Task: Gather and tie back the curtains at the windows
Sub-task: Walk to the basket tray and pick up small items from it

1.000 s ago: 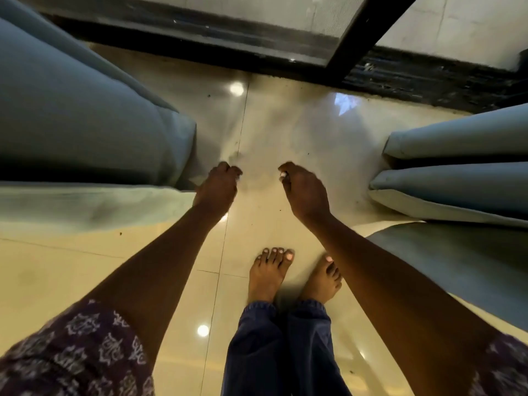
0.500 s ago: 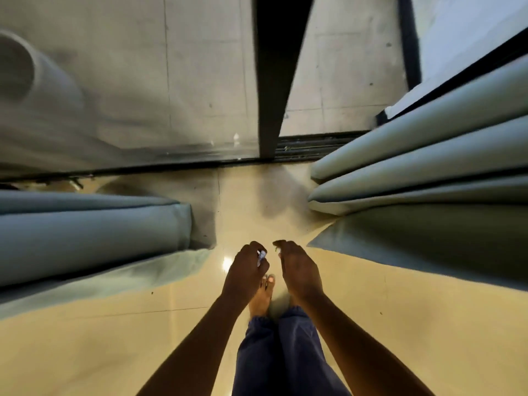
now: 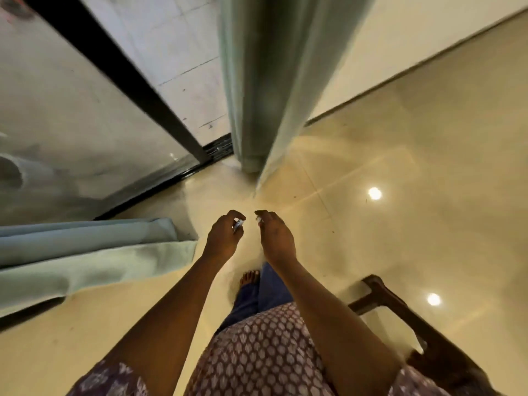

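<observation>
Two curtains show, both pale blue-green cloth with a soft sheen. One curtain [image 3: 274, 81] hangs at twelve o'clock in long straight folds, its hem just above the glossy cream floor [image 3: 400, 167], beside the black frame [image 3: 128, 78] of the glass door [image 3: 71, 124]. The other curtain [image 3: 85, 252] comes in from nine o'clock, its folds bluer on top and greener along the lower flap, its edge ending just left of the hands. The left hand [image 3: 224, 238] is held out in front with fingers curled, pinching a small pale thing [image 3: 238, 223] too blurred to name. The right hand [image 3: 275, 238] sits just beside it at one o'clock, fingers bent inward with something pale at the tips; whether it pinches anything I cannot tell. Neither hand touches cloth. A dark wooden chair [image 3: 400, 307] stands at four o'clock.
</observation>
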